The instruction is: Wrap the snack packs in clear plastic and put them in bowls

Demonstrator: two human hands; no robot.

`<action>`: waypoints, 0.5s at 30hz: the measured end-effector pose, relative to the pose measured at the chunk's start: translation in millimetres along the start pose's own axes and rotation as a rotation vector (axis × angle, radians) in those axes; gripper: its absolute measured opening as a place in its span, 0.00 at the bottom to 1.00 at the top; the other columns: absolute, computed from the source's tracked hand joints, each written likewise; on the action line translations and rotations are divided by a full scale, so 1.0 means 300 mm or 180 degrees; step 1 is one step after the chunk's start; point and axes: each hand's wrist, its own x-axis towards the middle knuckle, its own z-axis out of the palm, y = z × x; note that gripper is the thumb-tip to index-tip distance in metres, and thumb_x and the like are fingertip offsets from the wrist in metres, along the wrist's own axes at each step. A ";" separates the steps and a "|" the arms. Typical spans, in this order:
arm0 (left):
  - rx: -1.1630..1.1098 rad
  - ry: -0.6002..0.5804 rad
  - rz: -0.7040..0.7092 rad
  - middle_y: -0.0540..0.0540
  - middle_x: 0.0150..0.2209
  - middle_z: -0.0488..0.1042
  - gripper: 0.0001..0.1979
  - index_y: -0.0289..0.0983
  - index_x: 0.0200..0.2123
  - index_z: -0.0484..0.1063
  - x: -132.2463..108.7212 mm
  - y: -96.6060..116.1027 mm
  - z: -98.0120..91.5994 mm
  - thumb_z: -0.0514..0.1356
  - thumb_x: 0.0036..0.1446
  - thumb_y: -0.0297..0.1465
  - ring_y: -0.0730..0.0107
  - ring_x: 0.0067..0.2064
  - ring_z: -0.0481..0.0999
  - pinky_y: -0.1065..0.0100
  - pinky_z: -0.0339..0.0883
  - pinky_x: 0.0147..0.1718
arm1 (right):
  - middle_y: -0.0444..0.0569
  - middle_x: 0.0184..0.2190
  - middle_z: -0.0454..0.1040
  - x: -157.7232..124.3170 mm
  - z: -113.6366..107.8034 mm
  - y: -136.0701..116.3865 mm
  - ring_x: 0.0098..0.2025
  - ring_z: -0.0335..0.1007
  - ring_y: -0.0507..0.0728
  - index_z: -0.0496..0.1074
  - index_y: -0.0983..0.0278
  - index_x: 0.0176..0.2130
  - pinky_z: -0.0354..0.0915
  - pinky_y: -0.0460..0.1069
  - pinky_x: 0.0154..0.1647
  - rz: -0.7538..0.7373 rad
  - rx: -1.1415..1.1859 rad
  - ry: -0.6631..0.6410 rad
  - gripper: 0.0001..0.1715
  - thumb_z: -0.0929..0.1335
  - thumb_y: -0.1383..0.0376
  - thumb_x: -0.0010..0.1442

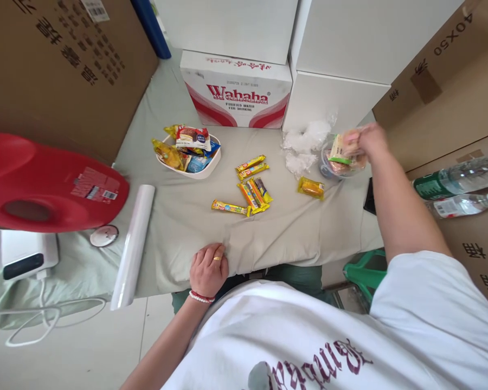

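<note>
My right hand [372, 141] reaches to the far right of the table, its fingers closed on a small snack packet [341, 150] with a pale green label. It is over a clear plastic tub [329, 169] that has more wrapped snacks inside; motion blurs the fingers a little. My left hand [208, 268] rests curled at the near table edge, with nothing visible in it. Between the hands lie several yellow snack sticks [252, 192] and a single yellow wrapped cake [311, 187]. A white oval basket [203, 172] at the back left is heaped with wrapped snacks.
Crumpled clear plastic [305, 143] lies left of the tub. A Wahaha water carton [238, 92] stands behind. A white roll [134, 246], a red jug [52, 184] and a white device [28, 254] with a cable occupy the left. Plastic bottles [459, 179] are at right.
</note>
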 end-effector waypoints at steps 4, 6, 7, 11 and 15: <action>0.0005 0.0004 0.0001 0.40 0.46 0.81 0.16 0.41 0.50 0.75 0.000 0.001 0.001 0.57 0.60 0.24 0.54 0.50 0.78 0.56 0.68 0.49 | 0.74 0.58 0.67 -0.073 0.040 -0.033 0.60 0.62 0.62 0.70 0.78 0.57 0.59 0.59 0.55 0.0317 -0.0486 -0.0046 0.22 0.60 0.63 0.75; 0.0050 0.0047 0.0033 0.41 0.46 0.81 0.15 0.40 0.49 0.75 0.003 0.002 -0.002 0.57 0.60 0.24 0.54 0.49 0.78 0.56 0.68 0.48 | 0.74 0.61 0.64 -0.080 0.028 -0.018 0.62 0.58 0.64 0.72 0.76 0.57 0.56 0.60 0.57 0.0430 -0.0609 0.0040 0.23 0.60 0.63 0.75; 0.0072 0.0069 0.0054 0.41 0.45 0.81 0.15 0.40 0.49 0.75 0.004 0.003 -0.003 0.57 0.60 0.24 0.54 0.48 0.78 0.56 0.68 0.48 | 0.73 0.60 0.64 -0.078 0.017 -0.009 0.62 0.57 0.64 0.73 0.76 0.57 0.56 0.60 0.57 0.0499 -0.0594 0.0037 0.23 0.61 0.63 0.74; 0.0050 0.0094 0.0132 0.40 0.46 0.81 0.15 0.39 0.49 0.75 0.002 0.001 -0.004 0.58 0.60 0.23 0.54 0.48 0.78 0.57 0.68 0.47 | 0.69 0.59 0.64 -0.088 -0.026 -0.015 0.62 0.55 0.64 0.75 0.71 0.56 0.55 0.59 0.56 0.0517 -0.0437 0.0289 0.21 0.61 0.63 0.74; -0.0047 0.0036 -0.0003 0.40 0.46 0.82 0.16 0.41 0.50 0.76 -0.008 -0.002 0.003 0.57 0.60 0.24 0.55 0.50 0.78 0.56 0.68 0.48 | 0.68 0.67 0.57 -0.151 -0.016 -0.068 0.66 0.48 0.67 0.67 0.66 0.65 0.53 0.65 0.60 -0.0252 -0.0554 0.0263 0.29 0.60 0.53 0.75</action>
